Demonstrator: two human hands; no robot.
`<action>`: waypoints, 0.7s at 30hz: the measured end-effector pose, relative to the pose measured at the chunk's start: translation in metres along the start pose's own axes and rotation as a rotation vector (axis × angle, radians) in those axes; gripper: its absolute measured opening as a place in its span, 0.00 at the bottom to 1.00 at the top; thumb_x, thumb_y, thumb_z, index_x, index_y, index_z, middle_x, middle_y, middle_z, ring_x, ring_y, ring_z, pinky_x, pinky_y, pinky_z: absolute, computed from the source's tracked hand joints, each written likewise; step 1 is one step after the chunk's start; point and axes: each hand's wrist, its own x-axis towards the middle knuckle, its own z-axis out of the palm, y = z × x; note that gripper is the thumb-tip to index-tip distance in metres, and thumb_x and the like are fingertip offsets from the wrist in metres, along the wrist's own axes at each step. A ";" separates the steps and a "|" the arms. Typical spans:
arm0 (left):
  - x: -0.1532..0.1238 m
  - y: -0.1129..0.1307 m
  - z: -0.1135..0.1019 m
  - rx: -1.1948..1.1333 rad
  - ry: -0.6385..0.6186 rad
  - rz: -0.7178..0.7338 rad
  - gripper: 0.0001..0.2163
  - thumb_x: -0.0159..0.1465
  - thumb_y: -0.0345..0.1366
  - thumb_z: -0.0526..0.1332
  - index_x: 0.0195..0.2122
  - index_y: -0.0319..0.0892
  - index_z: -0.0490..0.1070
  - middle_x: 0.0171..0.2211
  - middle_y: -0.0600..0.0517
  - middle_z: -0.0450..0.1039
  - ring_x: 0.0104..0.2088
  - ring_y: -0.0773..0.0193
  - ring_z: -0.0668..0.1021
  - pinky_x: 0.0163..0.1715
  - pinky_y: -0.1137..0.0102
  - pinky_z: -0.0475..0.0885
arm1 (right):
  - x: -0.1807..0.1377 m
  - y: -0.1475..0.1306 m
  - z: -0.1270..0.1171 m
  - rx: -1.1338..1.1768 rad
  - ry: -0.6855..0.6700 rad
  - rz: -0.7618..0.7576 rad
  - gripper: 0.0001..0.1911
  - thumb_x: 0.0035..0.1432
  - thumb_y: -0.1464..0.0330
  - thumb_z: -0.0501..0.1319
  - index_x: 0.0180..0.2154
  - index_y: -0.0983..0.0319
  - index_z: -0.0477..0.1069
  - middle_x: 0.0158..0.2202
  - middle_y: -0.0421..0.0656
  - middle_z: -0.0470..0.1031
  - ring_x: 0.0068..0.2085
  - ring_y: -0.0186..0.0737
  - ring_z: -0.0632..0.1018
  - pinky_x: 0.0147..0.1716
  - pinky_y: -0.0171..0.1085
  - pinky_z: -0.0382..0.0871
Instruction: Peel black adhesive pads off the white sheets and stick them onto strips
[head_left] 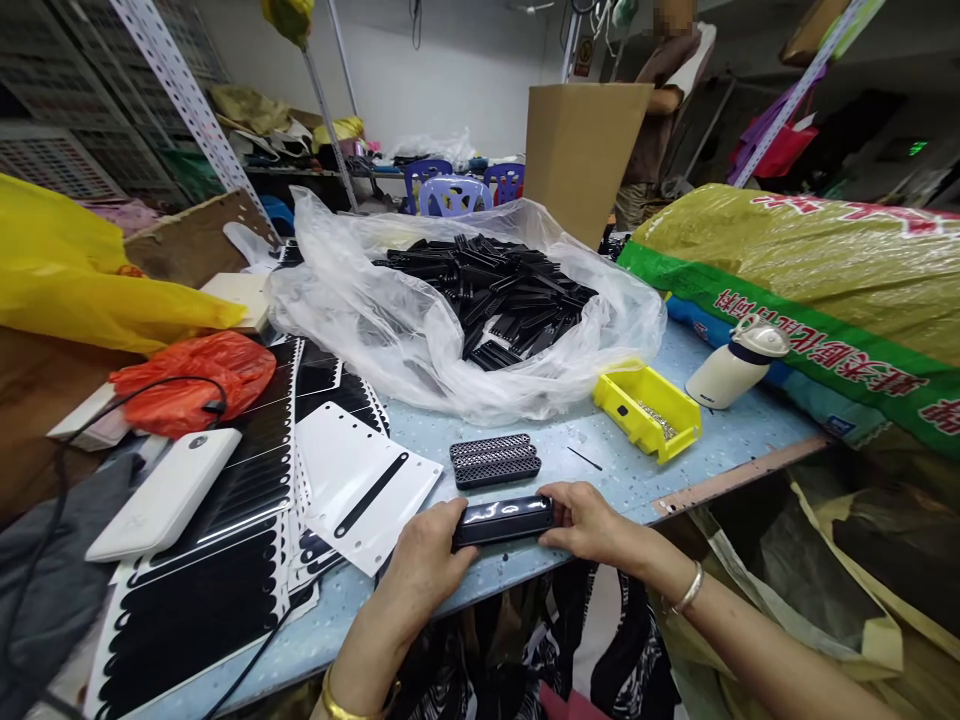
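Near the table's front edge, a long glossy black plastic piece (501,521) lies between my two hands. My left hand (426,552) grips its left end with thumb and fingers closed. Its right end is pinched by my right hand (585,522). Just beyond it sit black perforated plastic pieces (495,461), side by side on the table. To the left is a white backing sheet (360,480) bearing one black adhesive strip (372,495). A thin dark stick (585,458) lies to the right of the perforated pieces.
A clear plastic bag (337,300) full of black plastic parts (510,290) stands behind. A yellow bin (637,410) with small metal pieces and a white bottle (735,370) are at right. Black sticker sheets (202,590) and a white power bank (165,495) lie left. A person stands behind.
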 end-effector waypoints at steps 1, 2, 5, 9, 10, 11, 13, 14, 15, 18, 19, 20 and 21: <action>-0.003 -0.003 0.002 -0.011 0.042 0.022 0.23 0.51 0.28 0.66 0.50 0.41 0.72 0.39 0.46 0.79 0.37 0.54 0.80 0.37 0.64 0.73 | -0.001 0.000 -0.003 0.001 0.011 -0.001 0.19 0.41 0.71 0.70 0.40 0.63 0.76 0.25 0.36 0.70 0.26 0.33 0.70 0.23 0.30 0.61; -0.007 -0.005 0.003 -0.027 0.100 0.055 0.26 0.50 0.29 0.68 0.53 0.41 0.70 0.39 0.46 0.79 0.37 0.54 0.80 0.36 0.65 0.74 | -0.003 0.000 -0.007 0.007 0.030 -0.004 0.26 0.39 0.69 0.72 0.44 0.63 0.75 0.26 0.37 0.72 0.25 0.33 0.70 0.23 0.30 0.62; -0.022 -0.008 0.004 -0.063 0.398 0.211 0.24 0.55 0.33 0.67 0.54 0.42 0.68 0.37 0.47 0.80 0.35 0.57 0.81 0.34 0.66 0.75 | -0.005 0.000 -0.022 0.065 0.168 -0.042 0.28 0.44 0.63 0.70 0.48 0.64 0.74 0.27 0.40 0.74 0.24 0.34 0.71 0.24 0.32 0.65; -0.031 0.007 0.006 -0.007 0.651 0.413 0.19 0.61 0.26 0.59 0.54 0.39 0.68 0.46 0.41 0.78 0.50 0.51 0.77 0.47 0.58 0.73 | 0.001 0.005 -0.017 0.228 0.324 0.000 0.16 0.54 0.58 0.59 0.30 0.64 0.76 0.19 0.40 0.70 0.20 0.34 0.70 0.20 0.33 0.64; -0.031 0.012 0.009 0.022 0.638 0.441 0.20 0.62 0.25 0.58 0.55 0.38 0.67 0.50 0.39 0.75 0.56 0.47 0.73 0.51 0.55 0.72 | 0.003 0.007 -0.011 0.255 0.328 0.031 0.16 0.53 0.58 0.59 0.27 0.64 0.75 0.18 0.40 0.70 0.19 0.34 0.70 0.19 0.32 0.63; -0.030 0.016 0.013 0.051 0.609 0.461 0.20 0.62 0.24 0.57 0.56 0.36 0.66 0.53 0.38 0.73 0.60 0.44 0.68 0.53 0.52 0.70 | 0.006 0.008 -0.003 0.269 0.334 0.059 0.16 0.52 0.57 0.60 0.27 0.64 0.75 0.18 0.40 0.70 0.19 0.34 0.70 0.18 0.32 0.62; -0.028 0.020 0.024 0.102 0.538 0.481 0.21 0.62 0.25 0.57 0.57 0.34 0.66 0.56 0.37 0.71 0.64 0.42 0.62 0.55 0.48 0.67 | 0.011 0.008 0.013 0.263 0.373 0.092 0.16 0.50 0.57 0.62 0.29 0.65 0.75 0.17 0.39 0.69 0.18 0.33 0.68 0.17 0.31 0.59; -0.026 0.020 0.030 0.124 0.512 0.487 0.20 0.62 0.25 0.57 0.57 0.33 0.66 0.56 0.37 0.71 0.64 0.41 0.61 0.55 0.48 0.67 | 0.012 0.007 0.020 0.246 0.398 0.089 0.16 0.49 0.57 0.63 0.29 0.65 0.75 0.17 0.39 0.69 0.18 0.32 0.68 0.17 0.31 0.58; -0.025 0.019 0.036 0.142 0.495 0.491 0.20 0.62 0.25 0.57 0.56 0.33 0.67 0.56 0.37 0.71 0.64 0.42 0.61 0.56 0.47 0.66 | 0.013 0.006 0.025 0.222 0.421 0.074 0.15 0.49 0.58 0.64 0.28 0.64 0.75 0.16 0.38 0.68 0.18 0.32 0.67 0.17 0.30 0.57; -0.022 0.014 0.046 0.173 0.493 0.495 0.18 0.63 0.26 0.56 0.55 0.33 0.68 0.55 0.38 0.73 0.62 0.44 0.66 0.56 0.49 0.67 | 0.012 0.003 0.031 0.153 0.443 -0.008 0.11 0.50 0.62 0.63 0.23 0.63 0.73 0.16 0.38 0.67 0.18 0.31 0.66 0.18 0.30 0.56; -0.021 0.012 0.047 0.176 0.501 0.495 0.18 0.63 0.26 0.56 0.54 0.33 0.69 0.54 0.38 0.73 0.61 0.44 0.67 0.55 0.49 0.67 | 0.011 0.003 0.031 0.140 0.434 -0.031 0.11 0.52 0.64 0.62 0.22 0.63 0.72 0.16 0.38 0.68 0.18 0.31 0.66 0.18 0.30 0.57; -0.020 0.011 0.048 0.177 0.510 0.494 0.17 0.63 0.26 0.56 0.53 0.33 0.69 0.54 0.38 0.73 0.60 0.45 0.68 0.55 0.50 0.68 | 0.010 0.004 0.030 0.128 0.424 -0.054 0.10 0.53 0.65 0.61 0.23 0.63 0.73 0.17 0.39 0.69 0.19 0.32 0.67 0.19 0.31 0.58; -0.020 0.010 0.048 0.177 0.517 0.493 0.16 0.63 0.26 0.57 0.53 0.33 0.70 0.54 0.38 0.74 0.60 0.45 0.69 0.55 0.50 0.68 | 0.009 0.005 0.029 0.113 0.416 -0.080 0.10 0.54 0.66 0.60 0.24 0.63 0.73 0.18 0.40 0.71 0.20 0.33 0.69 0.20 0.31 0.60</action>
